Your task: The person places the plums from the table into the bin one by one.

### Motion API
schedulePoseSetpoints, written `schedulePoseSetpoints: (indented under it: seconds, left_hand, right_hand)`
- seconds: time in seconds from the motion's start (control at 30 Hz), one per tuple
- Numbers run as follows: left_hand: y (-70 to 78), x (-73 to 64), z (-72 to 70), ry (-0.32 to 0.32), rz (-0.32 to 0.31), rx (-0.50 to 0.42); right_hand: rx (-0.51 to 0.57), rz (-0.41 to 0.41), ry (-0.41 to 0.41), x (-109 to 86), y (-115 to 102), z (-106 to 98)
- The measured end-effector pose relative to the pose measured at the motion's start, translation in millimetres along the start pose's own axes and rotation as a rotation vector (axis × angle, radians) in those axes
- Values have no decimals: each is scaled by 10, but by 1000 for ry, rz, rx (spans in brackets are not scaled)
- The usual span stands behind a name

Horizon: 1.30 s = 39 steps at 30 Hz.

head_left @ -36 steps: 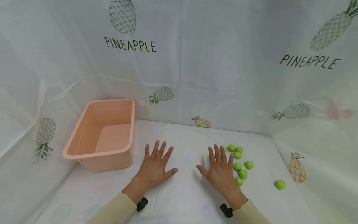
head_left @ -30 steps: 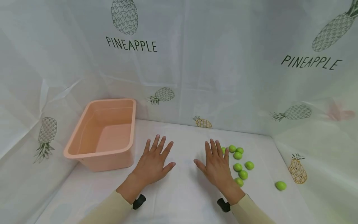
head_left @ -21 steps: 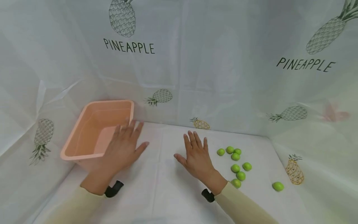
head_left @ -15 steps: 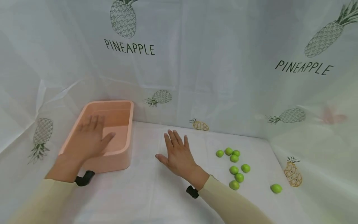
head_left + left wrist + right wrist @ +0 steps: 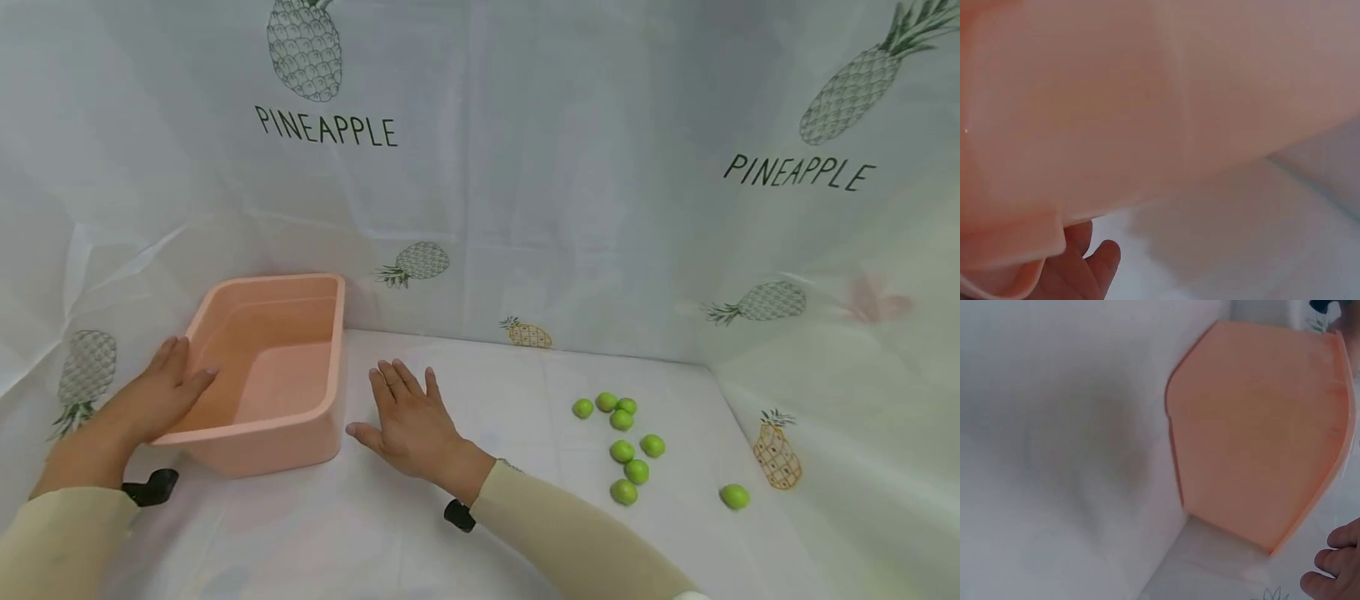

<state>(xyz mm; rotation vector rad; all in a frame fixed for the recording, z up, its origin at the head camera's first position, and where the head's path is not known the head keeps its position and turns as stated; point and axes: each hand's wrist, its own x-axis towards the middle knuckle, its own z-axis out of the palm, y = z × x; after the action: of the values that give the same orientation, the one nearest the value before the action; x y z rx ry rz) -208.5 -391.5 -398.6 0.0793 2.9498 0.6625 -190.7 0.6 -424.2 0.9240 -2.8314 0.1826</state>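
Note:
A pink plastic basin (image 5: 333, 358) stands on the left of the white-covered table, against the back sheet. My left hand (image 5: 153, 392) holds its left rim, thumb over the inside and fingers along the outer side. In the left wrist view, fingertips (image 5: 1105, 259) show below the rim by the basin's outer wall (image 5: 1116, 112). My right hand (image 5: 412, 425) is spread just right of the basin, palm down, holding nothing. The right wrist view shows its fingers (image 5: 1329, 565) apart from the basin wall (image 5: 1254, 425).
Several green limes (image 5: 622, 451) lie in a loose group on the right of the table, with one lime (image 5: 734, 497) farther right. A white sheet (image 5: 570, 167) printed with pineapples hangs behind and at both sides.
Both hands have moved left from the middle of the table. The left hand has crossed over the basin and taken hold of its left rim; the right hand has come near its right side.

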Motion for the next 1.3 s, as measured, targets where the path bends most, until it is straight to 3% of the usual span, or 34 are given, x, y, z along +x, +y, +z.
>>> schedulePoseSetpoints:
  seconds: [0.17, 0.37, 0.53, 0.7, 0.97, 1.3]
  left_hand:
    - [58, -9, 51, -15, 25, -15]
    - [315, -37, 226, -5, 107, -22]
    - [633, -52, 398, 3, 165, -9]
    - [1042, -83, 600, 19, 238, 12]
    - [1572, -132, 858, 27, 287, 7]
    - [2138, -239, 1135, 32, 331, 9]
  right_hand:
    - [116, 35, -18, 52, -54, -40]
    - [213, 101, -22, 63, 101, -76]
    - [254, 162, 5, 17, 352, -112]
    - [286, 229, 39, -56, 636, -166]
    - [308, 339, 72, -237, 1063, -260]
    - [226, 330, 37, -414, 1459, -428]
